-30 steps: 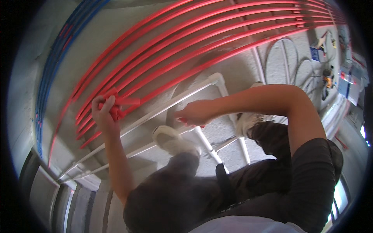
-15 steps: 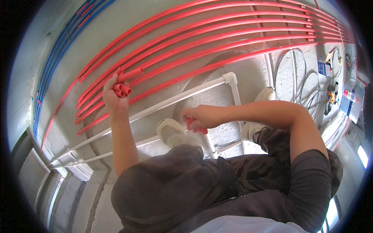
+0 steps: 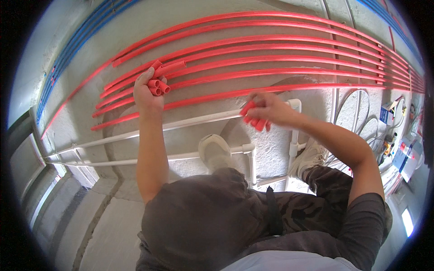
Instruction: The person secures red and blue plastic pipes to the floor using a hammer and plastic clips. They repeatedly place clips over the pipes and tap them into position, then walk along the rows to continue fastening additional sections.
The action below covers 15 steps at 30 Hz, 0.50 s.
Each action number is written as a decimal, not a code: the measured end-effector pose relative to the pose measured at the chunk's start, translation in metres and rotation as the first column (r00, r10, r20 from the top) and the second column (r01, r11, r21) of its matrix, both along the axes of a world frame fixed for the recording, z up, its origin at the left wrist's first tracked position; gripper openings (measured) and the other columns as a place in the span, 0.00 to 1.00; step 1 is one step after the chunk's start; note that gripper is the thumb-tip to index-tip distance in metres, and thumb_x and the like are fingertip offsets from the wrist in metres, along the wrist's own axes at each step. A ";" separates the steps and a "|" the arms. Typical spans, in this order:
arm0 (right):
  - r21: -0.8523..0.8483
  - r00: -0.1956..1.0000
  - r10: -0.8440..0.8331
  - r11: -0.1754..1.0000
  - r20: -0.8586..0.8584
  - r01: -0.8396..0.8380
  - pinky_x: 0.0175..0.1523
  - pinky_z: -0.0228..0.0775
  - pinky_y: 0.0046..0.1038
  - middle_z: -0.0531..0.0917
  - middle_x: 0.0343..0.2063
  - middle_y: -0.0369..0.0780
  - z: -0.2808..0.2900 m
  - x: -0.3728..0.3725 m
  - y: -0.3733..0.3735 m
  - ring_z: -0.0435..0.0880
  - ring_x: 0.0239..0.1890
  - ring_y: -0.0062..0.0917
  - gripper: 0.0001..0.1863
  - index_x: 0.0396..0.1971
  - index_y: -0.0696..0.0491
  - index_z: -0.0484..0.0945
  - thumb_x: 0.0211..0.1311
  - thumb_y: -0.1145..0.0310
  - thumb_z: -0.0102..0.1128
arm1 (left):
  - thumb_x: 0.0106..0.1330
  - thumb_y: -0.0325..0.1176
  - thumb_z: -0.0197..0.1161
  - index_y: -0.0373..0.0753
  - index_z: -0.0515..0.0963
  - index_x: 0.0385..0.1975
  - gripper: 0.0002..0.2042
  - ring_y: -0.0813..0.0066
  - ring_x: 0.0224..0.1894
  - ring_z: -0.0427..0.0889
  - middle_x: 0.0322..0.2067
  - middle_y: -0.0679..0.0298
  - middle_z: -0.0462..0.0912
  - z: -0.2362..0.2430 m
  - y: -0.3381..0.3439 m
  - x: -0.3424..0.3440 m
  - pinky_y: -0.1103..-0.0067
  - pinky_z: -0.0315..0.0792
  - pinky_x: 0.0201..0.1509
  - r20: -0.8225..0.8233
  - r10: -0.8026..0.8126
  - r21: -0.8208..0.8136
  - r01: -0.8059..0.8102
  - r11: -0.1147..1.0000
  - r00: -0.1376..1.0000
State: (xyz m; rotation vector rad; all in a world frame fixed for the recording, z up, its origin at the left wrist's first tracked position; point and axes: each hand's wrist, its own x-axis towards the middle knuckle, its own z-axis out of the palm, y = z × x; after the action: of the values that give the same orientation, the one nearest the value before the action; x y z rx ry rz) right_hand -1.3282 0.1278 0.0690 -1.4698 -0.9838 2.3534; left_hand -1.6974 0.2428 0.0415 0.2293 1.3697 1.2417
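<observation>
My left hand [image 3: 148, 92] is closed round a bundle of several short red pipe pieces [image 3: 173, 68]; their open ends stick out past the fingers. To the right, my right hand [image 3: 271, 109] grips a few more short red pieces [image 3: 259, 123], with slight motion blur; their exact shape is hard to make out. Both hands hang above long red pipes [image 3: 253, 59] that run side by side across the floor. The left hand overlaps the left ends of these pipes from this angle; whether it touches them I cannot tell.
White pipes with elbow joints [image 3: 294, 105] run around my feet, one shoe [image 3: 214, 149] beside them. Blue pipes [image 3: 86, 43] lie at the far left and more at the upper right. At the right are coiled grey cable [image 3: 355, 110], tools and a blue-and-white box [image 3: 403, 156].
My right hand has moved up and to the right with its red pieces, away from my body. The left hand still holds its bundle. The whole view has shifted a little.
</observation>
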 end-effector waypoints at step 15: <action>0.243 0.743 -0.647 0.759 0.171 0.604 0.30 0.79 0.24 0.85 0.44 0.39 -0.046 0.076 0.037 0.86 0.37 0.23 0.20 0.59 0.47 0.72 0.74 0.60 0.66 | 0.67 0.27 0.66 0.32 0.79 0.41 0.07 0.62 0.21 0.78 0.24 0.59 0.80 0.001 -0.001 -0.011 0.65 0.81 0.33 0.024 0.188 0.067 -0.190 0.980 0.982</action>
State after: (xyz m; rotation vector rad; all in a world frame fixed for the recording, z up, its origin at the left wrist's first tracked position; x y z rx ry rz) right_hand -1.2525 0.1643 0.0229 -1.7086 -0.5743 1.5882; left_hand -1.7086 0.2413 0.0421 0.1378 1.3581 1.4473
